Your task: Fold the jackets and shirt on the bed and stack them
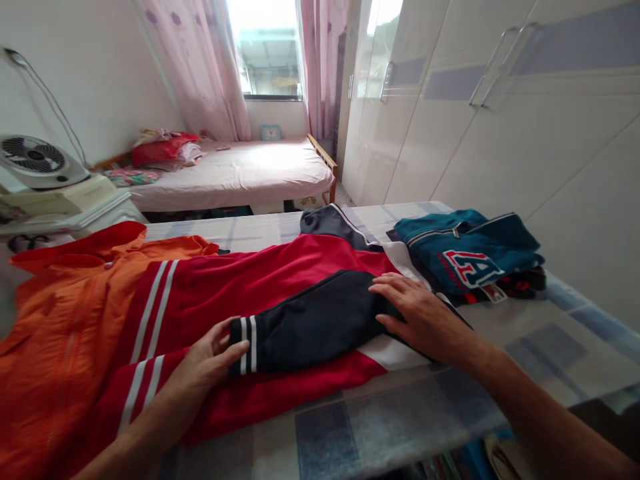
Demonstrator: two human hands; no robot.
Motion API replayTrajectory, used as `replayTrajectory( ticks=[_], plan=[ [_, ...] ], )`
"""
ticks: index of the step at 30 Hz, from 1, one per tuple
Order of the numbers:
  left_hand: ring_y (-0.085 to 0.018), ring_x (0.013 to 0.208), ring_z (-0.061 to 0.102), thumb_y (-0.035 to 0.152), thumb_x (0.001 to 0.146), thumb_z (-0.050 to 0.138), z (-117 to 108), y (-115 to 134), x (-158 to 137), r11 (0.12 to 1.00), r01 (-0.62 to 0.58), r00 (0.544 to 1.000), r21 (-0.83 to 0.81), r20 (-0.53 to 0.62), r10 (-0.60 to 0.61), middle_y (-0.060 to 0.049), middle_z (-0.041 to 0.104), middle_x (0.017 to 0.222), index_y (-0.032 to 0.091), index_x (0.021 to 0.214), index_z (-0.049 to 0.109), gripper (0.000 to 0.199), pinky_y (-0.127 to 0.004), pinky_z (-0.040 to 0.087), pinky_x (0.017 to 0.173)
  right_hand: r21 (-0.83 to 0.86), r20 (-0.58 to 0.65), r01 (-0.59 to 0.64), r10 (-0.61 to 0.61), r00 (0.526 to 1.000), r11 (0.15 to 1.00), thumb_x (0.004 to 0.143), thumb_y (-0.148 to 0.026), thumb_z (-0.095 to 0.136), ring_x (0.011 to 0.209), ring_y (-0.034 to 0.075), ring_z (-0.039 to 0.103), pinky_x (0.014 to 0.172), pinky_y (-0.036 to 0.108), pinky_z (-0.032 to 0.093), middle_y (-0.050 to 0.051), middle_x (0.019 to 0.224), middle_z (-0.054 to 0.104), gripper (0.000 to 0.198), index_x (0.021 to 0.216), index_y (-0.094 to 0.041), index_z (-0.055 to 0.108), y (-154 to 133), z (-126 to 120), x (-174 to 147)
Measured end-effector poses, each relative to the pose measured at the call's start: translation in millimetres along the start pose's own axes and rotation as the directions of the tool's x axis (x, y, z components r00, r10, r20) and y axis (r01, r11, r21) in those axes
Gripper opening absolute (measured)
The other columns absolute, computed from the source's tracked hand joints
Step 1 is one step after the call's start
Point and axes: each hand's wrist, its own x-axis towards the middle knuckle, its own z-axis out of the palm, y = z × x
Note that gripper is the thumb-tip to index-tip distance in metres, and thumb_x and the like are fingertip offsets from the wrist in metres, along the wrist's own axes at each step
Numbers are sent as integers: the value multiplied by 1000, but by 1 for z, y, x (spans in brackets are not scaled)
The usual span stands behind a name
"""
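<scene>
A red, white and dark navy track jacket (260,267) lies spread on the bed, with white stripes near its hem. One navy sleeve (315,320) is laid across its body. My left hand (210,353) pinches the striped cuff (247,343) of that sleeve between thumb and fingers. Farther right, my right hand (413,310) rests on the sleeve's upper end near the shoulder, fingers stretched and thumb apart. An orange jacket (65,333) lies left of the track jacket, partly beneath its hem. Beyond my right hand sits a folded teal top (465,250) with an LA patch.
The bed's checked cover (350,427) runs to a near edge, with stored items below. White wardrobe doors (490,147) stand along the right. A second bed (240,167) is by the window, and a fan (37,157) stands at left.
</scene>
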Motion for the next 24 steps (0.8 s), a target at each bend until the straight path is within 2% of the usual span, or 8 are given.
replayTrajectory(
  ticks=[3, 8, 10, 13, 16, 18, 21, 24],
  plan=[
    [-22, 85, 69, 32, 68, 72, -1, 7, -3, 992, -128, 992, 21, -15, 128, -5, 72, 96, 24, 138, 32, 81, -29, 57, 72, -88, 32, -14, 17, 999, 996, 77, -26, 62, 122, 28, 48, 100, 48, 39, 12, 128, 55, 44, 120, -20, 55, 25, 10, -17],
    [-24, 88, 68, 40, 78, 57, -21, 11, -16, 896, -312, 947, 316, 31, 319, -4, 70, 101, 28, 137, 37, 63, -35, 58, 74, -93, -12, -26, 25, 1000, 995, 83, -18, 50, 108, 26, 57, 95, 47, 42, 8, 103, 67, 15, 90, -21, 63, 32, 15, -35],
    [-26, 92, 67, 40, 81, 52, -31, 1, -18, 706, -389, 891, 592, 47, 452, -6, 68, 103, 24, 133, 43, 55, -38, 56, 79, -43, -34, 4, -5, 999, 999, 83, -17, 49, 107, 25, 58, 94, 45, 42, 7, 99, 68, 14, 85, -22, 62, 28, 10, -39],
    [-30, 102, 62, 35, 86, 43, -38, -14, -20, 227, -399, 728, 888, 157, 668, -13, 63, 112, 20, 124, 56, 43, -47, 49, 90, 38, -1, 65, -65, 998, 997, 79, -13, 48, 111, 24, 57, 95, 44, 44, 5, 105, 67, 19, 85, -24, 63, 16, -2, -40],
    [-35, 123, 47, 31, 87, 44, -35, -23, -19, -146, -372, 556, 917, 346, 756, -17, 50, 134, 18, 118, 62, 38, -52, 39, 101, 82, 23, 73, -75, 997, 994, 78, -13, 47, 115, 23, 55, 96, 43, 46, 4, 119, 64, 34, 104, -28, 63, 3, -6, -37],
    [-33, 131, 39, 30, 87, 47, -33, -29, -16, -285, -409, 511, 867, 476, 716, -12, 44, 142, 22, 121, 60, 38, -51, 36, 105, 80, 42, 54, -58, 997, 995, 79, -17, 49, 119, 24, 53, 97, 45, 46, 5, 124, 61, 40, 115, -28, 61, -4, -1, -33],
    [-29, 125, 48, 37, 87, 49, -37, -30, -9, -299, -466, 592, 833, 545, 594, -7, 52, 137, 27, 125, 58, 41, -45, 42, 101, 103, 199, 21, -41, 979, 994, 81, -23, 51, 110, 25, 60, 92, 43, 50, 6, 116, 66, 30, 105, -26, 67, -8, 7, -24],
    [-22, 111, 60, 44, 90, 42, -46, -9, -1, -161, -471, 712, 867, 482, 511, -4, 63, 124, 28, 118, 63, 39, -35, 48, 95, 180, 332, -36, -26, 943, 983, 87, -26, 45, 94, 20, 67, 82, 33, 54, 4, 104, 71, 28, 101, -26, 69, 0, 3, -5]
  ],
)
